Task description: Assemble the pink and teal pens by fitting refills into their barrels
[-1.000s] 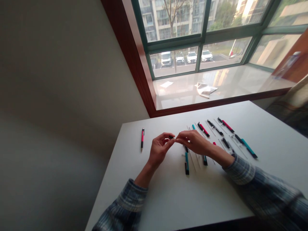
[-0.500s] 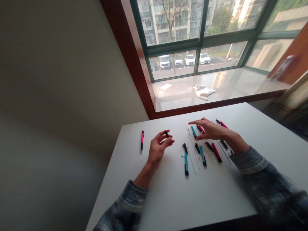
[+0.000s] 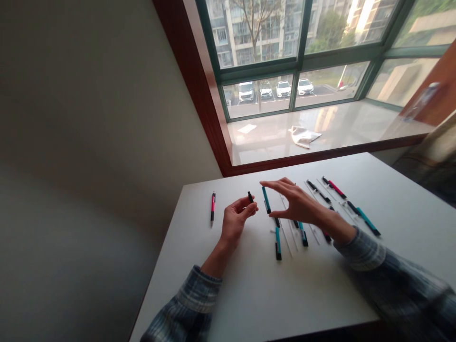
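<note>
Left grip pinches a black piece, right grip open beside teal pen.

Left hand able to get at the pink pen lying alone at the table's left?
Probably yes: the pink pen lies close beside the left hand, with only bare white table between them. A small black pen part seems pinched in its fingers, though, and may need setting down first.
</note>
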Demonstrator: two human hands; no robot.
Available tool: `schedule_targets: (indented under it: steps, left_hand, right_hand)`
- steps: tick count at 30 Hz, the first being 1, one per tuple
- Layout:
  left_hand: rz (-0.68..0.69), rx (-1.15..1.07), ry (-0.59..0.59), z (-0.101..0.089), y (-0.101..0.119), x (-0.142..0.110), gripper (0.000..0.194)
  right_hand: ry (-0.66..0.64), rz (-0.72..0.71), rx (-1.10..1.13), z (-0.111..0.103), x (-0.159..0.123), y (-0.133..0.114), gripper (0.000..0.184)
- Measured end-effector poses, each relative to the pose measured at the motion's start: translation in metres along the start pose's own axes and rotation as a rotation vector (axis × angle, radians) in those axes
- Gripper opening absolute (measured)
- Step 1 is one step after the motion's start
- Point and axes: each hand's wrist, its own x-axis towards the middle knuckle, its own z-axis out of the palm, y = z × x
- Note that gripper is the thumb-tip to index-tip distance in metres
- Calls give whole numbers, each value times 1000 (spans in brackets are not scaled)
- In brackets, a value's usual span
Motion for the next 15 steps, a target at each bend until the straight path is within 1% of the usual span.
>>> schedule_targets:
  steps: [3,6,9,13,14,15]
  left_hand:
    - [-2,-25,-35,0,2,0,42]
    - [9,-25,-86,1,4,-1,42]
    - [24,-5,-95,1,4,-3,40]
    - [45,20,-61,-1,2,-2,36]
    - [61,31,-45,-2,1,-2,34]
    - [82,39,-26,-2,1,-1,32]
  right_hand:
    - [-29,-45,20,12,3,-19,103]
    - [-42,-56,15,19,2,-24,101]
    - [-54,-73,12,22,2,-25,94]
    - [-29,-67,20,15,4,-19,94]
    - [-6,-43,10,11,3,-13,91]
    - [20,-6,-10,6,2,-6,82]
